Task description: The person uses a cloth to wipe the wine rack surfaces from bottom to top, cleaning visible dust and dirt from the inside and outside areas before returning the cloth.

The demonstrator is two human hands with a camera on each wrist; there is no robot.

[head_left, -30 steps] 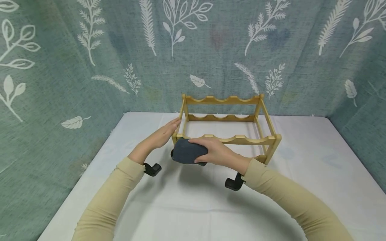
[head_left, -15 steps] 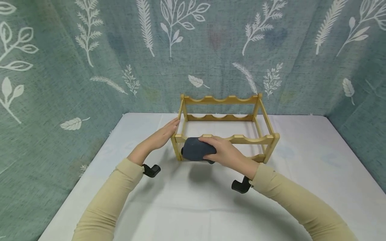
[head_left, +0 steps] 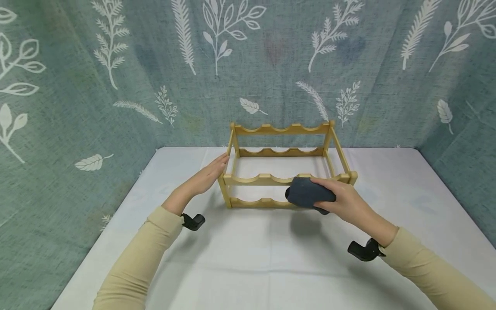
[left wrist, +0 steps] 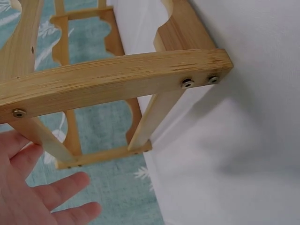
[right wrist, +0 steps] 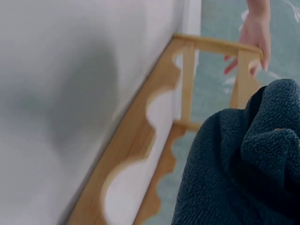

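A wooden wine rack with scalloped rails stands on the white-covered table. Bunched in my right hand is a dark blue terry cloth, held between thumb and fingers at the front upper rail, toward the rack's right end. The right wrist view shows the cloth large and folded, hiding most of the fingers. My left hand lies with straight fingers against the rack's left side. Up close in the left wrist view, its fingers are spread beside the screwed side bar.
A green curtain with white leaf prints hangs right behind the rack and along both sides. The white tablecloth stretches in front, with a shallow crease across it. Both wrists carry small black camera mounts.
My right hand has slid the cloth rightward along the rack's front, from its left end to near its right end. The left hand stays at the rack's left side.
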